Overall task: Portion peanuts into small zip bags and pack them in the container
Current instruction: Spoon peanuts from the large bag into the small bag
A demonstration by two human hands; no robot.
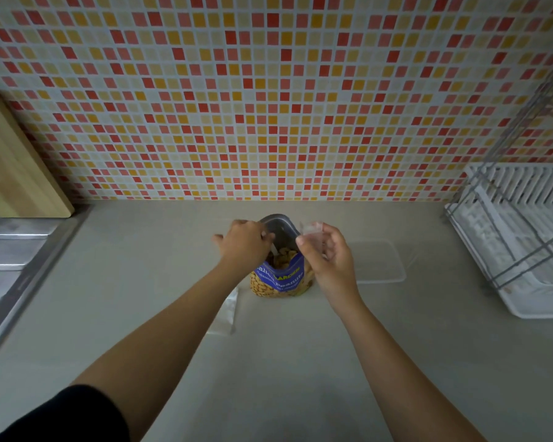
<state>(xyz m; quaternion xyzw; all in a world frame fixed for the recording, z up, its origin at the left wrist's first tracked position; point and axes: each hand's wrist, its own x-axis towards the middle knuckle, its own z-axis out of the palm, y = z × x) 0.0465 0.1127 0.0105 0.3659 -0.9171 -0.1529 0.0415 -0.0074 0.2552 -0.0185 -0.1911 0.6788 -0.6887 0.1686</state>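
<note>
A blue and yellow peanut bag [280,280] stands open on the pale counter, peanuts showing at its mouth. My left hand [243,242] is closed on a thin pale handle, apparently a spoon [273,249], dipping into the bag's mouth. My right hand [328,253] holds a small clear zip bag [312,229] just right of the mouth. A clear plastic container [380,261] lies on the counter to the right. More clear zip bags [227,314] lie flat left of the peanut bag, partly under my left forearm.
A white dish rack [524,237] with a wire frame stands at the right. A steel sink drainboard [10,266] is at the left, with a wooden cutting board [16,167] leaning on the mosaic tile wall behind it.
</note>
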